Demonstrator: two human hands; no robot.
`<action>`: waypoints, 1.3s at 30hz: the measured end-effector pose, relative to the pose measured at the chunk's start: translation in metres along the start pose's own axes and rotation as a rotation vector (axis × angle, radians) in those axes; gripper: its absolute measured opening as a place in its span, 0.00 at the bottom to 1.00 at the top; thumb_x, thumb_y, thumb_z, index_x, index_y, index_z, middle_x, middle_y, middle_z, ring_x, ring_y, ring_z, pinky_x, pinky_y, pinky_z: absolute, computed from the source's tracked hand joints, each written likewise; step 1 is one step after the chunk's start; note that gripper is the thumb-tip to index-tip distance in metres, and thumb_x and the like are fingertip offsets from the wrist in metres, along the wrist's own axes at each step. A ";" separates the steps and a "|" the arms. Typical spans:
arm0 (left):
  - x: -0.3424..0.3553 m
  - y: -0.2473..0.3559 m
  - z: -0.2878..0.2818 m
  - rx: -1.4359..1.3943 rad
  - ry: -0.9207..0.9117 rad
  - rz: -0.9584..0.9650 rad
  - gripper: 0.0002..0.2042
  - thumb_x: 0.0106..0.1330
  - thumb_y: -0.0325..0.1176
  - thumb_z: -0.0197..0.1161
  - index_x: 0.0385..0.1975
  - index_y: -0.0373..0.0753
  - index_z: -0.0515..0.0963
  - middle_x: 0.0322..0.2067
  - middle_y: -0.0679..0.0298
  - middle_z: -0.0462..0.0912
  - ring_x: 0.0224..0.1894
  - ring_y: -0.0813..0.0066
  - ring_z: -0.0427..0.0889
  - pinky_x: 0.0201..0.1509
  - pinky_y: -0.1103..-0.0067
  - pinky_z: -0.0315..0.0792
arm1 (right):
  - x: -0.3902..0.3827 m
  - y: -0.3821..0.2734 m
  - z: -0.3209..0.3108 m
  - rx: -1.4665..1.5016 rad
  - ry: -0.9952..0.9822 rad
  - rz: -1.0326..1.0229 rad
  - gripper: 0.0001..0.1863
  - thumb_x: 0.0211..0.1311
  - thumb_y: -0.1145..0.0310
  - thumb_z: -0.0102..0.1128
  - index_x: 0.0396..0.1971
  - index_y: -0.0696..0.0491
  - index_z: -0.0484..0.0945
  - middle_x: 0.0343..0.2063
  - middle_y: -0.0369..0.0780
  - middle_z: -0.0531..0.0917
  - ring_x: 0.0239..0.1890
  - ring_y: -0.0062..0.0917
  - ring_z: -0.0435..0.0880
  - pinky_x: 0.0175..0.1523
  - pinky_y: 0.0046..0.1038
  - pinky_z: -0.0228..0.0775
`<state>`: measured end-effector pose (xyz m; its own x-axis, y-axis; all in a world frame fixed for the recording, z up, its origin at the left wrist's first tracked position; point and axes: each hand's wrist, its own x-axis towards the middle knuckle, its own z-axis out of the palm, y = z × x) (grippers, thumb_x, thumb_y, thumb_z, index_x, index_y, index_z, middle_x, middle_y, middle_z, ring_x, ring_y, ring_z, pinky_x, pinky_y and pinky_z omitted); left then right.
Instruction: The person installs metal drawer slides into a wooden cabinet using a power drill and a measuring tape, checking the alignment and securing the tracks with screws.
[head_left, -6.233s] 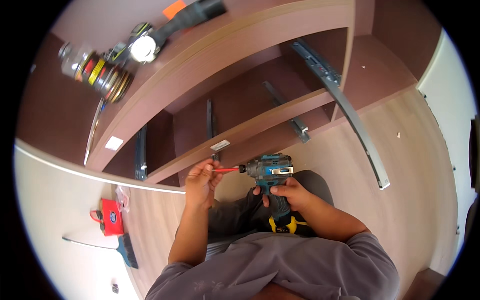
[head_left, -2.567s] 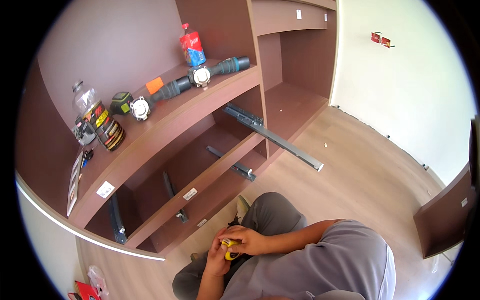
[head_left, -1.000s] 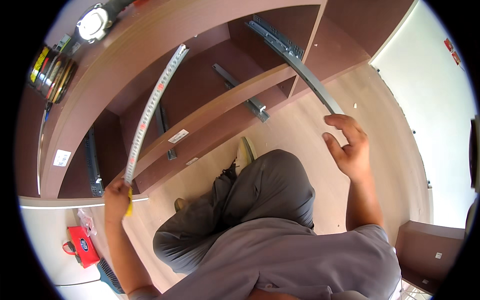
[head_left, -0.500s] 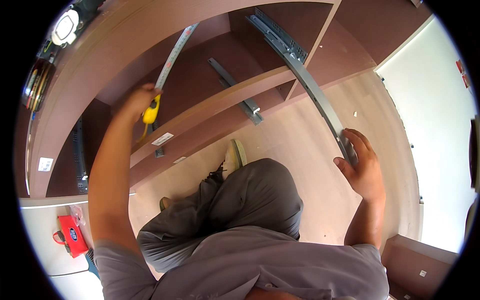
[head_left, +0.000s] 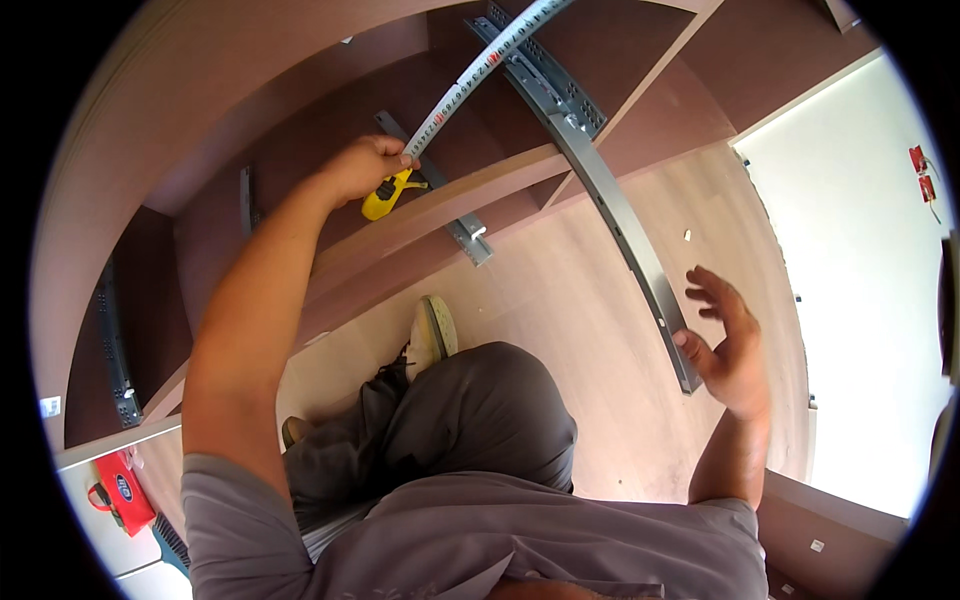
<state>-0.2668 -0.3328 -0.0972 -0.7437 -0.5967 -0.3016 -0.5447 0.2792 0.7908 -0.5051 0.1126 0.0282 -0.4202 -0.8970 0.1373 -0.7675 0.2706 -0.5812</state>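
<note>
bright light, glaring wall, fisheye-bent edges

The tape measure case is yellow with black parts; its blade is white with black graduations and red marks. The drawer slide is metallic grey. The cabinet is reddish brown, the floor beige wood-grain, the trousers dark grey.

Two hands, one tape measure
</note>
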 end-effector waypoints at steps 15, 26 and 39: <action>-0.013 -0.008 -0.005 -0.138 -0.202 0.104 0.12 0.76 0.37 0.60 0.44 0.35 0.85 0.38 0.64 0.87 0.43 0.76 0.84 0.52 0.76 0.76 | 0.180 -0.104 0.060 -0.451 0.186 -0.915 0.16 0.54 0.72 0.69 0.45 0.51 0.84 0.45 0.38 0.85 0.47 0.35 0.84 0.51 0.33 0.77; -0.024 0.001 -0.014 0.032 -0.268 0.174 0.14 0.77 0.40 0.59 0.47 0.34 0.83 0.40 0.65 0.86 0.44 0.78 0.82 0.53 0.77 0.75 | 0.240 -0.137 0.122 -1.084 -0.050 -0.773 0.10 0.69 0.57 0.59 0.35 0.44 0.87 0.35 0.33 0.87 0.46 0.29 0.84 0.59 0.39 0.67; -0.032 -0.028 -0.058 0.263 -0.414 -0.298 0.10 0.71 0.37 0.64 0.47 0.44 0.85 0.40 0.66 0.89 0.43 0.73 0.85 0.47 0.71 0.80 | 0.264 -0.118 0.120 -0.952 -0.014 -0.696 0.11 0.65 0.61 0.58 0.42 0.41 0.88 0.42 0.33 0.87 0.51 0.31 0.83 0.58 0.41 0.67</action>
<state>-0.2054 -0.3654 -0.0785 -0.6044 -0.3488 -0.7162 -0.7926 0.3539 0.4965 -0.4676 -0.1981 0.0364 0.2326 -0.9564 0.1764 -0.8837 -0.1322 0.4490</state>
